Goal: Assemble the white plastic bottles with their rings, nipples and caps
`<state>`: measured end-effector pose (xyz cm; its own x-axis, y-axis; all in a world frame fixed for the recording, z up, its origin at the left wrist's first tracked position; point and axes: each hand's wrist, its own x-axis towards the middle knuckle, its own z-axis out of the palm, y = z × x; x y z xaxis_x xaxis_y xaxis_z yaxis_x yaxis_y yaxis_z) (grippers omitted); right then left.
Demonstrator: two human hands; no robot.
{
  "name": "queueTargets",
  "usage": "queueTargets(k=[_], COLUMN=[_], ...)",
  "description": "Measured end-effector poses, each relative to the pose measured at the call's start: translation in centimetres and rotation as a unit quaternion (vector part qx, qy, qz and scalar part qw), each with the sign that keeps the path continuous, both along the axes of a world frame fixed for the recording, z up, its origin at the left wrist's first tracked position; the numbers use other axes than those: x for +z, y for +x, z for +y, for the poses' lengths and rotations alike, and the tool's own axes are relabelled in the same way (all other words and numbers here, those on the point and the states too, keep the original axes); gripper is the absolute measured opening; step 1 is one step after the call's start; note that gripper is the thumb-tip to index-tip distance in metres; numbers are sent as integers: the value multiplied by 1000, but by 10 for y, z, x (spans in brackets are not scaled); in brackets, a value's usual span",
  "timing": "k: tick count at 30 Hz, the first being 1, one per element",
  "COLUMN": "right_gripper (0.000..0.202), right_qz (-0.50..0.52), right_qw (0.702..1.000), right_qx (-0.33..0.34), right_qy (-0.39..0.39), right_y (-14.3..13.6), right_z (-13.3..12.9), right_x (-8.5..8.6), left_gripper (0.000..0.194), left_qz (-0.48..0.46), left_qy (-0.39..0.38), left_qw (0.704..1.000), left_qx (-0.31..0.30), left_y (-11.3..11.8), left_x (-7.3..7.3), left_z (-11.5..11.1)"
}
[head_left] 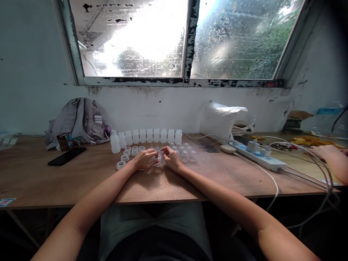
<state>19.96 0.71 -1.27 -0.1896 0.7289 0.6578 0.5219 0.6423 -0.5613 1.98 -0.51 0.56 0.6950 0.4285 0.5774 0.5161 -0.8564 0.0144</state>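
My left hand point(146, 159) rests low over the table with its fingers curled in at some small clear pieces. Close beside it, my right hand point(172, 158) has its thumb and fingers drawn together by the same group; what either hand grips is too small to make out. Clear silicone teats point(157, 148) stand just behind the fingertips, and a clear round piece point(157, 164) lies between the hands. Left of them are several white bottle collar rings point(124, 158). To the right stand clear dome caps point(184, 156). A row of translucent baby bottles point(149, 136) lines the back.
A black phone point(67, 156), a small box point(64, 141) and a grey backpack point(78, 121) occupy the left. On the right are a power strip point(261, 156) with cables, a white round puck point(227, 149) and a white bag point(221, 121). Another person's arm point(333, 159) reaches in at far right.
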Motion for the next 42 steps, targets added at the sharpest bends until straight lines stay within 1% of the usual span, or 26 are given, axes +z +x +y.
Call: queueTargets(k=[5,7,10,13,15,17,20,22,24,27,30,31,33,35,37,40,42], right_gripper=[22,22,22,22,24,28,37,36,26,12,10,10,8,8,9,11,11], right_qz=[-12,-17,-24,-35,-48,-61,-67,-61,-51,-49,-54,-54,-57,-67,-82,-94,-104], right_qw=[1000,1000,1000,999,999,997,993,992,993,997,998,998,998,997,996,994,993], right_qx=[-3,-2,0,2,17,47,100,115,102,57,24,14,-5,-22,-37,-57,-52], right_qy=[0,-1,-2,-10,-19,-27,-18,-6,0,9,17,17,14,5,-5,-14,-29], right_y=[0,0,0,0,0,0,-1,-2,-3,-3,0,1,4,6,7,6,5], right_z=[1,1,0,-1,-1,-2,-5,-7,-7,-4,1,2,5,6,7,8,9], right_x=[-1,-1,0,0,-1,-1,-2,-2,-2,-3,-5,-5,-5,-5,-6,-6,-5], left_gripper=[24,28,28,23,21,22,24,26,27,28,30,31,31,27,26,40,45], left_qz=[23,6,-33,-42,-45,-75,-159,-204,-232,-258,-311,-319,-296,-241,-193,-141,-105], left_qy=[-23,-39,-54,-61,-84,-125,-175,-198,-225,-268,-292,-292,-286,-273,-250,-206,-178], left_qw=[999,999,996,995,994,988,969,956,944,927,902,899,910,931,948,965,973], left_qx=[17,36,67,58,49,55,75,75,67,56,62,63,55,42,43,74,101], left_y=[-1,0,2,5,6,8,10,11,13,18,24,25,26,25,23,21,20], left_x=[-5,-6,-6,-8,-10,-13,-14,-12,-10,-8,-8,-8,-9,-10,-11,-14,-15], left_z=[3,2,1,4,7,10,12,10,8,4,0,-1,-3,-4,-5,-5,-5])
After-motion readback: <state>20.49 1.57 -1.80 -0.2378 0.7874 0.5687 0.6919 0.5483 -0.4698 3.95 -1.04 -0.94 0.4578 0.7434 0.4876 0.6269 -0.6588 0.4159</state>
